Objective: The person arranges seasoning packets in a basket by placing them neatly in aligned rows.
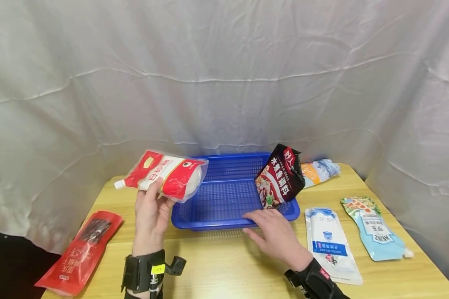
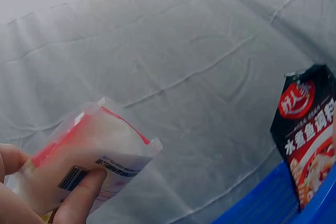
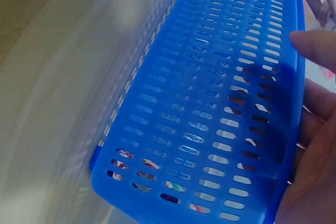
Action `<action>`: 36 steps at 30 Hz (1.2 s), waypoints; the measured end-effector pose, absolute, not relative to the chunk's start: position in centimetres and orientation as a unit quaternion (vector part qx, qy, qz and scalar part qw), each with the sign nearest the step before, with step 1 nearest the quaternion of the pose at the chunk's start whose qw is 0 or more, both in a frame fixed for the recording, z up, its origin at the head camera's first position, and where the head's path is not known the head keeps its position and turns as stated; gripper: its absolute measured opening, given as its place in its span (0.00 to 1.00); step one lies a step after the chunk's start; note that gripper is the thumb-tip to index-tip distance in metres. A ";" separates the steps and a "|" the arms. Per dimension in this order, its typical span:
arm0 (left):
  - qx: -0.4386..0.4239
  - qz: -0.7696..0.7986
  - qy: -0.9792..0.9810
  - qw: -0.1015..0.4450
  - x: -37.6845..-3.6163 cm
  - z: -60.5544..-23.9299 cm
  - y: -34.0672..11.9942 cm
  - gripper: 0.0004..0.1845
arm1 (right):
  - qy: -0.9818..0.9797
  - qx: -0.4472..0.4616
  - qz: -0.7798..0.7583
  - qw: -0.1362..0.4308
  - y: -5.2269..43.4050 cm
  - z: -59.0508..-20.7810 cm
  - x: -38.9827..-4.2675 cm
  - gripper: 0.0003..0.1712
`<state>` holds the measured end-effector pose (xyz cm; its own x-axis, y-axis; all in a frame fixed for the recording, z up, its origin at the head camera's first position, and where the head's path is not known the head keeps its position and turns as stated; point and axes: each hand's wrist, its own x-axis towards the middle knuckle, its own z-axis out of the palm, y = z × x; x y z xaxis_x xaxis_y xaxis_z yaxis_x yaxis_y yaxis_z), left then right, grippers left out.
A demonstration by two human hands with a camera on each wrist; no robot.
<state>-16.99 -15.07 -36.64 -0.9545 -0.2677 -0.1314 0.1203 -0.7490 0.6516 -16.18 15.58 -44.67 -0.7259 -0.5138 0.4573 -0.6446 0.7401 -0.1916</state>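
Observation:
My left hand holds up a red and white spouted pouch with a white cap, level with the left end of a blue plastic basket. In the left wrist view, fingers press the barcode side of this pouch. My right hand grips the basket's front rim, fingers over the edge and the thumb on the near side. Through the right wrist camera the perforated basket wall shows beside that hand. A black and red seasoning packet leans upright in the basket's right end.
A red packet lies at the left of the wooden table. To the right are a white sea salt bag, a light blue spouted pouch and, farther back, an orange and blue packet. Grey cloth hangs behind.

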 end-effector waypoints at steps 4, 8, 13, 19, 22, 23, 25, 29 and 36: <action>0.097 -0.930 -0.342 0.096 -16.6 -36.4 -14.6 0.30 | -0.915 0.303 0.205 0.173 15.4 -44.1 -16.2 0.25; 0.094 -0.926 -0.356 0.083 -16.4 -36.1 -14.1 0.30 | -0.906 0.282 0.263 0.177 15.1 -43.1 -16.4 0.27; 0.086 -0.921 -0.372 0.074 -16.2 -36.1 -13.5 0.29 | -0.877 0.265 0.340 0.212 14.4 -41.6 -17.0 0.25; 0.064 -0.917 -0.390 0.061 -16.4 -36.2 -12.7 0.28 | -0.832 0.224 0.460 0.214 13.1 -40.0 -17.9 0.25; 0.056 -0.914 -0.399 0.052 -16.4 -36.3 -12.1 0.28 | -0.804 0.199 0.527 0.193 12.6 -39.2 -18.1 0.24; 0.054 -0.912 -0.403 0.049 -16.4 -36.4 -11.9 0.28 | -0.792 0.193 0.551 0.181 12.5 -39.0 -18.1 0.24; 0.052 -0.910 -0.409 0.042 -16.5 -36.5 -11.4 0.29 | -0.764 0.184 0.601 0.149 12.4 -38.7 -18.1 0.24; 0.049 -0.902 -0.427 0.028 -16.4 -36.7 -10.6 0.29 | -0.703 0.150 0.693 0.056 12.3 -38.3 -18.0 0.26; 0.034 -0.884 -0.466 0.004 -16.3 -37.2 -9.1 0.32 | -0.642 0.087 0.761 -0.029 12.4 -38.2 -18.2 0.28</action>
